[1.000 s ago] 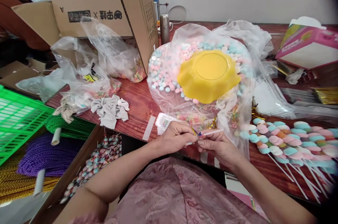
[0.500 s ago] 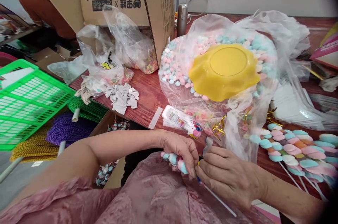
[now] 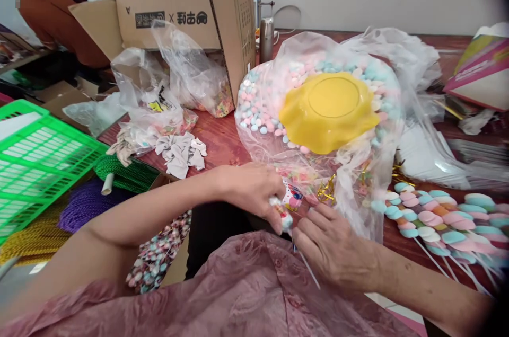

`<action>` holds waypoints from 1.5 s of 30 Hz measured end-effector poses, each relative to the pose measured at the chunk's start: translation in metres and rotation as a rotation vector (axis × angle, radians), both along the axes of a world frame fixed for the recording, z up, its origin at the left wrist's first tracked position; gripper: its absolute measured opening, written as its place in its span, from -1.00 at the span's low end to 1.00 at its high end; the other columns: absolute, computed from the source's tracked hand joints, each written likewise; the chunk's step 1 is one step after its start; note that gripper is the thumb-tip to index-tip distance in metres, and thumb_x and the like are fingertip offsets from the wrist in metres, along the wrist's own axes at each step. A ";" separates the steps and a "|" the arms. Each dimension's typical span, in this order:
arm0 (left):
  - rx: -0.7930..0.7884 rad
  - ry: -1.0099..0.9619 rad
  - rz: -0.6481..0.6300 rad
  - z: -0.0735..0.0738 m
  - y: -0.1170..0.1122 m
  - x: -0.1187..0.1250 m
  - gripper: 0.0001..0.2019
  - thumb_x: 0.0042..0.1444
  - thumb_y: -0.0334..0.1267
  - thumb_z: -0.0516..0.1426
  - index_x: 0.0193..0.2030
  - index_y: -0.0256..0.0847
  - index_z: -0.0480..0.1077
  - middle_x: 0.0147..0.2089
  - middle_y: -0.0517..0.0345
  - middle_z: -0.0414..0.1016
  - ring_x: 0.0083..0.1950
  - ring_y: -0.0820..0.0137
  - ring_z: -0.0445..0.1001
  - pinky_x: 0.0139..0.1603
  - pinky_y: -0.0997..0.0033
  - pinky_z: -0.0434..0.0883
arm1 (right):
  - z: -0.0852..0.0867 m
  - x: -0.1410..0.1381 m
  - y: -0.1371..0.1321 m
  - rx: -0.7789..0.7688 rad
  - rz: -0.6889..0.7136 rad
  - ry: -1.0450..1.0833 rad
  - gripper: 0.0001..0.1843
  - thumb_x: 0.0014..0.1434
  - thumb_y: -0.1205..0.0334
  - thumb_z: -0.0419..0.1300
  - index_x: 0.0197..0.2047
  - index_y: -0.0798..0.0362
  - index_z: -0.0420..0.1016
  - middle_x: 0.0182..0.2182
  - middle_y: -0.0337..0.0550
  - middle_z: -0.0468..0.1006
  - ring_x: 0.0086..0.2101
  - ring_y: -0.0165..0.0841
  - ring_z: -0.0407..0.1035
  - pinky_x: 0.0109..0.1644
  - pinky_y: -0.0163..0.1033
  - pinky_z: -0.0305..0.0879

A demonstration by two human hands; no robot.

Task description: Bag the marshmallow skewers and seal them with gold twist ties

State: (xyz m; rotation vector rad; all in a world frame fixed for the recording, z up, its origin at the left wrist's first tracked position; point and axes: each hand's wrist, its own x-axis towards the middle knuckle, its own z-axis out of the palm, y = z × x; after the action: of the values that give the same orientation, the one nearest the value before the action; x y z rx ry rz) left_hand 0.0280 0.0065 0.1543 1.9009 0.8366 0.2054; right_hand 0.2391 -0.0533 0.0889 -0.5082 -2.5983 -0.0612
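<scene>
A marshmallow skewer [image 3: 284, 219] in pale blue and white, with a little red, points away from me. Most of it is hidden by my left hand [image 3: 256, 191], whose thumb and fingers are closed around it. Just beyond those fingers lies a printed clear bag [image 3: 293, 196], on the table; whether they touch it I cannot tell. My right hand [image 3: 332, 247] is closed at the skewer's lower end, and the white stick [image 3: 310, 272] comes out below it. Something dark blue shows at the join between the hands.
A yellow wavy-edged dish [image 3: 330, 109] lies upside down on a large plastic bag of marshmallows [image 3: 254, 101]. Finished marshmallow skewers [image 3: 437, 218] lie at right. A cardboard box [image 3: 178, 14], grey cloth scraps [image 3: 181, 154] and a green basket [image 3: 51, 151] are at left. Two other people are behind.
My left hand has moved up and forward, over the printed bags. The skewer has swung from pointing left to pointing away. My right hand has shifted slightly forward and left.
</scene>
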 end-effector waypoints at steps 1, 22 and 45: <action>0.195 -0.065 0.097 0.011 -0.010 0.002 -0.79 -0.23 -0.25 0.42 -0.61 -0.12 0.46 -0.55 0.14 0.40 -0.45 0.33 0.36 -0.43 0.37 0.27 | 0.001 0.001 0.009 -0.016 -0.072 0.065 -0.73 0.28 0.42 -0.06 -0.38 0.03 0.38 -0.52 -0.16 0.39 -0.47 -0.31 0.20 -0.32 -0.13 0.13; -0.287 -0.361 0.386 -0.086 -0.066 -0.065 -0.62 0.22 0.06 0.17 -0.15 -0.26 0.54 -0.33 0.05 0.50 -0.34 0.38 0.45 -0.29 0.45 0.40 | -0.039 -0.095 0.007 -0.626 -0.180 0.522 -0.86 0.13 0.30 0.04 -0.46 0.03 0.30 -0.49 -0.13 0.39 -0.41 -0.32 0.21 -0.25 -0.17 0.15; 0.866 0.532 -0.118 -0.107 -0.015 0.016 -0.68 0.05 -0.56 0.04 -0.09 -0.27 0.44 -0.05 -0.07 0.48 -0.03 0.13 0.43 -0.06 0.14 0.45 | -0.015 0.020 -0.044 -0.337 -0.527 0.429 -0.72 0.30 0.47 0.01 -0.08 0.08 0.51 -0.30 -0.12 0.59 -0.28 -0.38 0.44 -0.18 -0.30 0.34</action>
State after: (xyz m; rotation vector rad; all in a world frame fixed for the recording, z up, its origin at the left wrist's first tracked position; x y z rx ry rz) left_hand 0.0441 -0.0082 0.0471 2.8875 1.0802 -0.0337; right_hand 0.2595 -0.0973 0.0737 -1.1756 -2.0046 0.2847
